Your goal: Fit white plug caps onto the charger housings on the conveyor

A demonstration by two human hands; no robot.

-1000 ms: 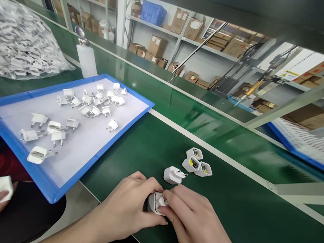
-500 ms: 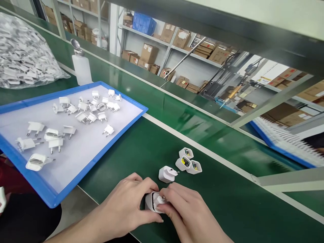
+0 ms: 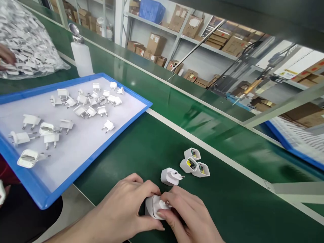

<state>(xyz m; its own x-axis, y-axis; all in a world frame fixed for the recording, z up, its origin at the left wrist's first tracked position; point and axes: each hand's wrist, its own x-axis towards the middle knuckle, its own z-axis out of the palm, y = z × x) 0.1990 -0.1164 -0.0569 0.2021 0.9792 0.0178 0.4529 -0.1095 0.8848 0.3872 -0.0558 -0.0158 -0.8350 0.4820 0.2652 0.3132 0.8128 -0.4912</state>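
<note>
Left fingers (image 3: 150, 187): clasped round charger housing (image 3: 150, 206)
Right fingers (image 3: 177, 199): pinching plug cap (image 3: 161, 205)
Handling: likely light, stiff, slick; best held by side walls

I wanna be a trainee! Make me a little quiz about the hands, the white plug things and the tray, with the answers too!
1. True or false: the left hand and the right hand are both on one white charger.
2. How many open white cases sit in the cluster beyond the hands?
A) one
B) three
C) six
3. Fill in the blank: the tray with the white plug pieces has a rim coloured ____.

Key: 1 true; 2 B; 3 blue.
</note>
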